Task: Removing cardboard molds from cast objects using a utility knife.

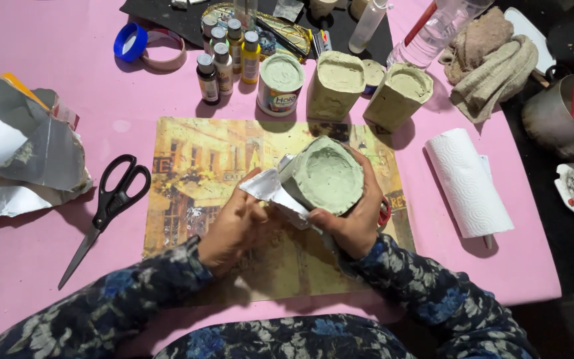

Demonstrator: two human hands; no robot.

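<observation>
My right hand (352, 219) cradles a pale green plaster-like block (323, 176) with a hollow top, tilted toward me over a yellowish picture mat (194, 173). Silver-white carton wrapping (270, 189) still clings to the block's left side. My left hand (234, 226) grips that wrapping at its peeled edge. Both hands are close together above the mat's middle. Dark floral sleeves cover both of my forearms.
Black scissors (111, 203) lie left of the mat, torn silver carton pieces (28, 153) further left. Behind stand two green blocks (335, 83) (400, 95), a round tin (280, 83), small paint bottles (227, 56) and tape rolls (147, 45). A paper towel roll (466, 179) lies right.
</observation>
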